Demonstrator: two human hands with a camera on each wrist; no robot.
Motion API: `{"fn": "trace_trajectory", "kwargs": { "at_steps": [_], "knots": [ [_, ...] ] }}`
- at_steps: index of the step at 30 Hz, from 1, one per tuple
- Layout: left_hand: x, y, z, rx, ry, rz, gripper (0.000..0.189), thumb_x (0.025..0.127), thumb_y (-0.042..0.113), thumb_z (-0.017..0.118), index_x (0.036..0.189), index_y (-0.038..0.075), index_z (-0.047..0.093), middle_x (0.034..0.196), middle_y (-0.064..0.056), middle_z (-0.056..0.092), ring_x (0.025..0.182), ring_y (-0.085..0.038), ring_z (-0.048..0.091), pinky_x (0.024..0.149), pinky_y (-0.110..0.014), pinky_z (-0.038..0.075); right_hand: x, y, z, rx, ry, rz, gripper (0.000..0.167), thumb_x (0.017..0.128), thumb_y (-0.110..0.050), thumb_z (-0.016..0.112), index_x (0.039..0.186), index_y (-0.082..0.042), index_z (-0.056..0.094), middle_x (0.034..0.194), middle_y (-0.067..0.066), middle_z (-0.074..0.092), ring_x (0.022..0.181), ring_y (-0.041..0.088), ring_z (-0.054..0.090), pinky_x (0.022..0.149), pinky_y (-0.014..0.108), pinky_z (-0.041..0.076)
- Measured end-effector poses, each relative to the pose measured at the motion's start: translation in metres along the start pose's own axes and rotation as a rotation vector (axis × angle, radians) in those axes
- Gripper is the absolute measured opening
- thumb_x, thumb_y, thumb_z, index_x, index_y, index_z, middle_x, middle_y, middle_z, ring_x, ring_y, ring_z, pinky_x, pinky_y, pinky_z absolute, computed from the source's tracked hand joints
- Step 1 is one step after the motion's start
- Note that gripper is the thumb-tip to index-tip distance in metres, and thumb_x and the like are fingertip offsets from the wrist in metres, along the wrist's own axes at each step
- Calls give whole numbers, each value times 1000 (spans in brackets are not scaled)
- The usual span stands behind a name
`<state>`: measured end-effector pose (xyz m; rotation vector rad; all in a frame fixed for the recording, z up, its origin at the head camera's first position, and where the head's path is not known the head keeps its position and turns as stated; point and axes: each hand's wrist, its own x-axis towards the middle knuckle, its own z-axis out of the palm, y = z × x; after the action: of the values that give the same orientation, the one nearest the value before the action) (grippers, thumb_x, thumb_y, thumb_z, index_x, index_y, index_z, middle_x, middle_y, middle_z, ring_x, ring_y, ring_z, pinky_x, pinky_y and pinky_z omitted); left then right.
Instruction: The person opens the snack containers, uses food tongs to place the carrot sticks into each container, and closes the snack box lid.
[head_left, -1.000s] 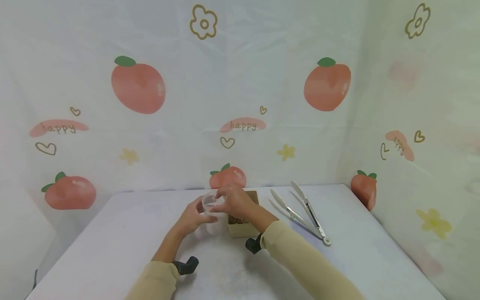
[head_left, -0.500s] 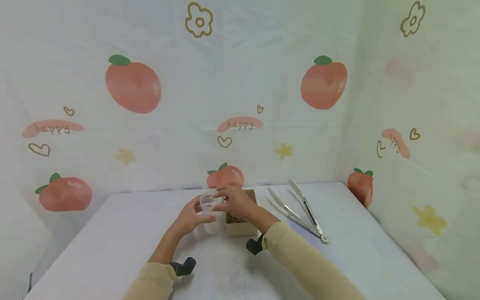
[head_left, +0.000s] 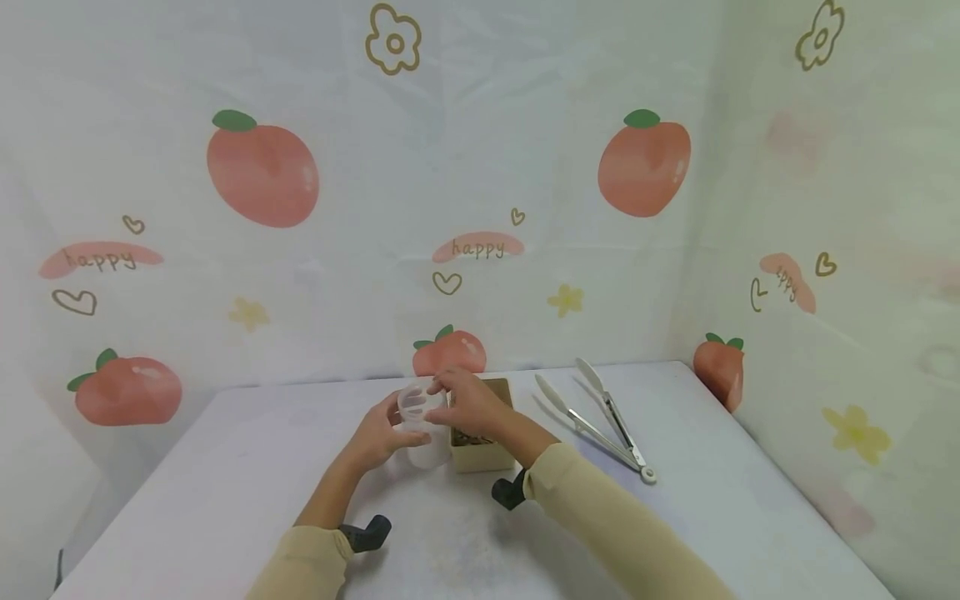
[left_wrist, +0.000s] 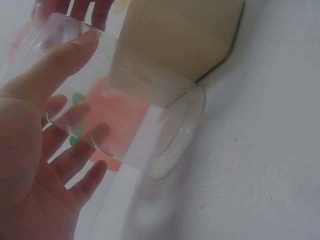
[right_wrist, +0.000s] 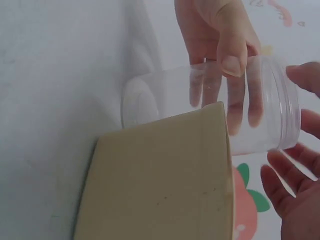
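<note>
A clear plastic jar (head_left: pixel 427 450) stands upright on the white table, left of a small tan box (head_left: pixel 483 457). My left hand (head_left: pixel 378 437) holds the jar by its side, thumb on the near face and fingers behind, seen through the clear wall in the left wrist view. At the jar's top, my right hand (head_left: pixel 472 404) reaches across the box and spans the rim. In the right wrist view, its thumb and fingers (right_wrist: pixel 305 77) curl around the ringed top end of the jar. Dark brown bits inside the box show partly below my right hand.
Metal tongs with pale tips (head_left: pixel 611 433) lie spread on the right side of the table (head_left: pixel 712 500). A white cloth (head_left: pixel 480 108) printed with peaches hangs behind the table's back edge and along the right. Black wrist mounts (head_left: pixel 367 533) sit under both forearms.
My right fingers shift slightly at the jar's rim, while my left hand keeps its hold. The head view turns a little, so the whole scene slides slightly left.
</note>
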<state>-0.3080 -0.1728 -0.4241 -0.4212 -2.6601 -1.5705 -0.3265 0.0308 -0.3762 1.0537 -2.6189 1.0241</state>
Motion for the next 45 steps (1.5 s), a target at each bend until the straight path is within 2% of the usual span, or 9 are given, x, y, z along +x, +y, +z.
{"fn": "trace_trajectory", "kwargs": {
  "at_steps": [4,6,12,20,27,31,37,45],
  "knots": [
    [0,-1,-1,10,5,6,72,79,19,82,140,7,45,136,-16,53,125,-41,49,97,-59,41,5,-5,4,-35,-5,25,33,83,-29,77,102,-7,61,101,2,55,92,18,51,76,24,46],
    [4,-9,-1,14,5,18,72,79,22,82,140,10,46,136,-13,54,124,-39,51,97,-58,41,7,-7,8,-62,2,37,41,82,-34,79,104,-5,60,103,5,56,94,18,51,77,24,46],
    [5,-13,-1,-3,-7,41,71,78,21,82,139,10,47,134,-11,56,123,-37,52,97,-57,42,8,-9,19,-103,46,71,54,77,-41,82,106,-3,57,108,7,54,100,16,46,82,27,44],
    [4,-13,-1,6,5,38,70,78,21,83,138,12,48,132,-9,57,122,-37,53,96,-57,43,5,-7,21,-71,85,81,54,75,-38,84,106,-4,56,104,6,55,96,16,47,80,27,44],
    [4,-12,-1,22,-1,38,69,79,21,81,138,10,47,132,-11,57,120,-36,55,95,-57,44,0,-7,17,-10,112,57,53,74,-32,86,108,-5,56,105,6,58,93,20,53,78,26,46],
    [5,-12,-1,9,-6,31,69,79,20,82,138,8,47,133,-13,56,121,-36,54,96,-56,43,-2,-6,15,-10,108,99,53,74,-33,86,111,-8,58,104,2,60,88,16,54,76,24,48],
    [5,-12,-1,-4,2,19,71,78,20,83,138,9,47,132,-12,57,120,-36,55,96,-55,44,-4,-5,12,-22,82,142,53,76,-34,85,115,-10,59,108,4,63,91,15,56,75,23,50],
    [4,-13,1,-16,8,9,74,76,23,84,139,12,47,133,-9,56,122,-35,54,96,-55,44,-7,-4,9,-55,109,67,48,76,-30,85,114,-11,65,105,0,65,87,14,57,75,23,49]
  ]
}}
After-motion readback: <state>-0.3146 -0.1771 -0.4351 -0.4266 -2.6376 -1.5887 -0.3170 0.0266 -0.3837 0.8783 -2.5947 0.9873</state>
